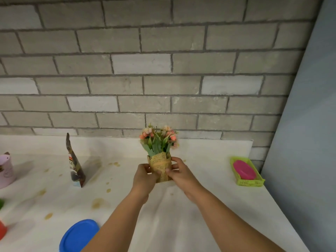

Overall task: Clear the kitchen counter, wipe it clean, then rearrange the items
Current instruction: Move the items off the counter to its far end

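Two bare forearms were seen reaching in from the bottom edge, and a blue lid point(79, 235) lay flat on the white counter point(209, 206) just left of them. Further in, near the middle of the counter, a small flower bouquet point(159, 153) wrapped in printed brown paper was held upright between both hands. The left hand point(144, 176) was curled round the left side of the wrap, and the right hand point(179, 174) was curled round its right side, with the thumb laid across the front. Whether the base of the bouquet touched the counter could not be told.

Brownish stains point(97, 202) were scattered over the surface to the left of the hands. A printed pouch point(75, 166) stood upright beyond them, and a pink cup point(5, 171) was cut off by the left edge. Well to the right, a green basket point(251, 182) holding a pink oval object point(244, 170) was set near the corner. A grey brick wall point(145, 70) rose behind the counter.
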A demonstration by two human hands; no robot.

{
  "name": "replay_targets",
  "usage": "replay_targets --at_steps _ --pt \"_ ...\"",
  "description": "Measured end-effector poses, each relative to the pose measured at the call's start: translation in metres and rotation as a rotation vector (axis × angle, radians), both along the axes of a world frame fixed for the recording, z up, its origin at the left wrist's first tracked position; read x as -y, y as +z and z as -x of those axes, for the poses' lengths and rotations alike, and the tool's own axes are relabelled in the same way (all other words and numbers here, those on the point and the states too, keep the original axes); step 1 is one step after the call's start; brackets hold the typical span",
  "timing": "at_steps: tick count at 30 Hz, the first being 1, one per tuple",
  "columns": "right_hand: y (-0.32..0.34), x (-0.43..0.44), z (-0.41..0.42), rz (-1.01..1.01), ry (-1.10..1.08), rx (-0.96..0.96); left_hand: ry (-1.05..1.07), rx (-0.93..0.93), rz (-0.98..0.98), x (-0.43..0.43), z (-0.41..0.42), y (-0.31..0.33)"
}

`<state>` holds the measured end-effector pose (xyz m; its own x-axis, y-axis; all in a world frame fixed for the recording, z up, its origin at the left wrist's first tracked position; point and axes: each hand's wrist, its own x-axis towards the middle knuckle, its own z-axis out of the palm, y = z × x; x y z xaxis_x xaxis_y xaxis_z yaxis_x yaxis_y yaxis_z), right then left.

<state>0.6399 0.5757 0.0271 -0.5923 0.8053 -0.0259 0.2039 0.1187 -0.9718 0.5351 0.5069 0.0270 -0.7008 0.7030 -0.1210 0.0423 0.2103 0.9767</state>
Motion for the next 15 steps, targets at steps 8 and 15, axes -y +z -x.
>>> replay_targets --at_steps 8,15 --pt "0.013 -0.045 -0.07 -0.141 -0.188 -0.035 -0.147 -0.034 -0.207 -0.053 -0.065 0.009" --pt "-0.006 -0.084 -0.104 -0.134 -0.33 -0.034 -0.328 0.056 -0.193 -0.102 -0.099 -0.007"
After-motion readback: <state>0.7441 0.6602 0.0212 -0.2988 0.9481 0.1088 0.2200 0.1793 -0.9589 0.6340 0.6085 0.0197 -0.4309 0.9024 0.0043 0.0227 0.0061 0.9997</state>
